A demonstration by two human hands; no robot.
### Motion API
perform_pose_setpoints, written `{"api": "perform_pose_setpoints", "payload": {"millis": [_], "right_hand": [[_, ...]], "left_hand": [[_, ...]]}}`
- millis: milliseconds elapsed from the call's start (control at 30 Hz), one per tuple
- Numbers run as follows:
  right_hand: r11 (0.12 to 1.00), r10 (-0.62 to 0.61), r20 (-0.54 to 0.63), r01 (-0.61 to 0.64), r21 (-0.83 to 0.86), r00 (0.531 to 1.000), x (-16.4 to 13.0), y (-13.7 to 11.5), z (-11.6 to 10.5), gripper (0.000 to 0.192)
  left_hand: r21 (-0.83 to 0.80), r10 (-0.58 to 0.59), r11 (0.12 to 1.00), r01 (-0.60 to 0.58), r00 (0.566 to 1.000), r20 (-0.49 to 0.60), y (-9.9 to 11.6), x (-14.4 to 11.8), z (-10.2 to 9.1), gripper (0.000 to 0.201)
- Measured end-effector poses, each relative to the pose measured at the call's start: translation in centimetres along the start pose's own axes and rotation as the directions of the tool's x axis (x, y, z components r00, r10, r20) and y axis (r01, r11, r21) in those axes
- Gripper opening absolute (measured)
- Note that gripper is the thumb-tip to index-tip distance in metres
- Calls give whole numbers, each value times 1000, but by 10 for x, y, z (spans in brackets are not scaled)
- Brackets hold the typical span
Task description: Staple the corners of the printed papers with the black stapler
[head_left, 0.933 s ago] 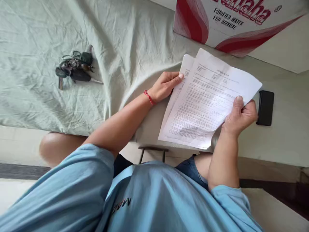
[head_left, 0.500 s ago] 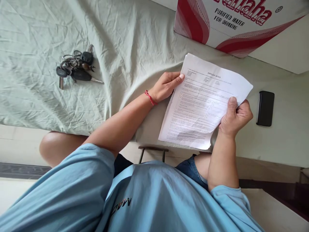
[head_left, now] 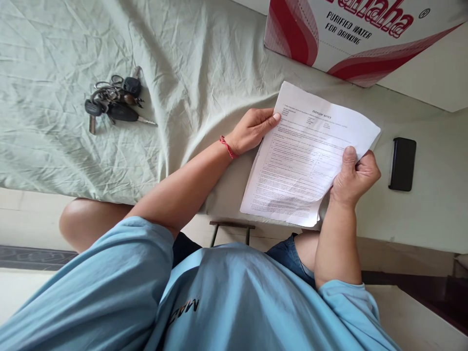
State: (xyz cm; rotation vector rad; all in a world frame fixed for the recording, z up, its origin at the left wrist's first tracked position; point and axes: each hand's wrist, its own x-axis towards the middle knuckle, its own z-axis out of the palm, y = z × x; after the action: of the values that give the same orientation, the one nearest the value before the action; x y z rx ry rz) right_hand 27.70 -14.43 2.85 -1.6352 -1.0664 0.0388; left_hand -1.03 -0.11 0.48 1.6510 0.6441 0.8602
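A stack of white printed sheets (head_left: 303,156) lies tilted on the pale green cloth (head_left: 183,58), its top page headed with small text. My right hand (head_left: 353,175) grips the sheets' right edge, thumb on top and fingers curled underneath. At the left edge of the sheets rests my left hand (head_left: 252,129), a red thread round its wrist, with the fingertips pressing on the paper's upper left corner. The sheets under the top page are hidden.
A bunch of keys with black fobs (head_left: 113,102) lies on the cloth to the left. A black phone (head_left: 402,163) sits right of the sheets. A red-and-white drinking-water carton (head_left: 351,34) stands behind. My knees and a small stool frame (head_left: 230,229) show below the table edge.
The top sheet, earlier offset to the right so that a lower page showed, has been slid left and squared with the stack. My right hand has moved slightly left with it.
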Motion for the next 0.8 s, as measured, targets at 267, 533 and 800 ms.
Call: {"api": "perform_pose_setpoints", "payload": {"millis": [267, 533, 800], "right_hand": [[995, 86, 263, -95, 21, 961, -3, 11, -4, 62], [996, 90, 245, -82, -43, 965, 6, 37, -8, 72], [898, 277, 521, -410, 158, 807, 11, 28, -23, 73]], "left_hand": [[-69, 12, 997, -14, 999, -30, -6, 2, 3, 74], [-54, -8, 999, 2, 995, -100, -15, 6, 4, 81], [-3, -22, 1000, 23, 928, -372, -22, 17, -1, 92]]}}
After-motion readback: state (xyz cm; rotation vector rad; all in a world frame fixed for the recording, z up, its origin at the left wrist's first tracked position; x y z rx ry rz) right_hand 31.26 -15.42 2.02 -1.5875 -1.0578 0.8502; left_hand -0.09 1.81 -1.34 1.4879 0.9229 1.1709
